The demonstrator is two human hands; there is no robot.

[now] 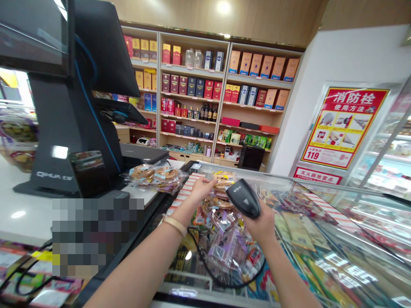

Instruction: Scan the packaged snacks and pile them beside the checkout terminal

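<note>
My right hand (261, 222) is wrapped round a black handheld barcode scanner (243, 197), held above the glass counter with its head up and to the left. Its black cable (205, 267) loops below over the glass. My left hand (203, 189), with a beige band on its wrist, pinches the edge of a clear packet of round biscuits (224, 179) with a yellow label. More clear snack packets (221, 205) lie just below that one, partly behind the scanner. A purple-printed packet (226, 250) with a barcode lies nearer to me on the glass.
A black cash register with screens (64, 124) stands on the white counter (19, 218) at left. Beside it lies a pile of wrapped biscuits (157, 176). The glass display counter (308, 261) holds packaged goods. Shelves (192, 92) of boxed bottles line the back; a red poster (345, 128) hangs at right.
</note>
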